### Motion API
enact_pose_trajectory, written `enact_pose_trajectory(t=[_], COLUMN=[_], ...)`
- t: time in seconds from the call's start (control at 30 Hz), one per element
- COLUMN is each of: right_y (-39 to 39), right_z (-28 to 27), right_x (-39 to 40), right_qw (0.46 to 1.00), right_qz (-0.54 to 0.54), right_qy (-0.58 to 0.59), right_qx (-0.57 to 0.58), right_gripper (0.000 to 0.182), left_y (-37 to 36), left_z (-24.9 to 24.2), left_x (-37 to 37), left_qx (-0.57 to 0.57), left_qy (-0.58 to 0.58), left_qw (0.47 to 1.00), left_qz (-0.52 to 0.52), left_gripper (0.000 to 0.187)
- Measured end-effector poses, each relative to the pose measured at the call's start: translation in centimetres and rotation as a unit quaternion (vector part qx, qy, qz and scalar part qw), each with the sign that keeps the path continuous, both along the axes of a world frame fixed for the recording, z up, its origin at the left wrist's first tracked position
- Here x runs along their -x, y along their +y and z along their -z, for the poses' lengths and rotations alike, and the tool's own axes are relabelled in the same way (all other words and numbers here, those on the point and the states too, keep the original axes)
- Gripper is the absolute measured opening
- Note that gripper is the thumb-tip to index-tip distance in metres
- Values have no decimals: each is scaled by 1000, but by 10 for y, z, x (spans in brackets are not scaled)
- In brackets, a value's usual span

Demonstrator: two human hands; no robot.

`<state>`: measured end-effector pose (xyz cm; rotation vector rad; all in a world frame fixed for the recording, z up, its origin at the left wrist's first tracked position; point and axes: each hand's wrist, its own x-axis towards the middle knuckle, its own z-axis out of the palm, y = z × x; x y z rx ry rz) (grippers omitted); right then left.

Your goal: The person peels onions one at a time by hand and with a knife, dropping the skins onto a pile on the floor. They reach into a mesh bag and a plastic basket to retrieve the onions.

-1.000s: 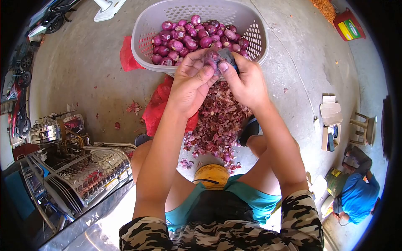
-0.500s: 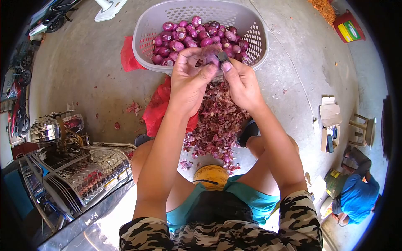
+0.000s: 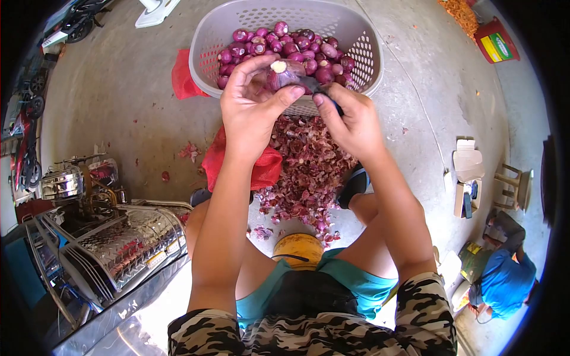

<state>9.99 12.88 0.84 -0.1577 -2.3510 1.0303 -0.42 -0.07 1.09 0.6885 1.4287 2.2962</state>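
My left hand [image 3: 252, 107] holds a red onion [image 3: 284, 72] with its pale cut end showing, fingers behind it and thumb in front. In my right hand [image 3: 350, 115] is a small knife [image 3: 312, 84], its dark blade lying against the onion's right side; most of the handle is hidden by the fingers. Both hands are over the near rim of a grey perforated basket [image 3: 375, 59] filled with several layers of peeled red onions [image 3: 309, 44]. Below the hands, a heap of dry onion skins [image 3: 309, 160] spreads over the floor between my feet.
A red mesh bag [image 3: 264, 169] lies left of the skins, and a yellow container [image 3: 298, 246] stands between my legs. Shiny metal vehicle parts [image 3: 130, 237] are at the left. On the right are an open cardboard box [image 3: 469, 163], a wooden stool [image 3: 513, 184] and a person in blue [image 3: 507, 279].
The onion has turned so its pale cut end shows. My left hand has shifted slightly left and opened wider around it; my right hand has moved slightly right and down with the knife.
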Motion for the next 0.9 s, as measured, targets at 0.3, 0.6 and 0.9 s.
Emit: enact_pose_trajectory(t=[0.3,0.6,0.9], right_y=[-9,-10,-23], right_z=[0,3,8], right_x=[4,5,10], right_qw=[996,990,982], right_qz=[72,77,132], right_qy=[-3,-4,-2], right_qx=[-51,-121,-138], right_gripper=[15,13,16], left_y=[0,0,1], left_z=[1,9,10], left_x=[0,4,3], left_qx=[21,32,92], left_qy=[44,87,140], left_qw=[998,992,977], left_qz=[-29,-81,-131], left_gripper=[47,49,46])
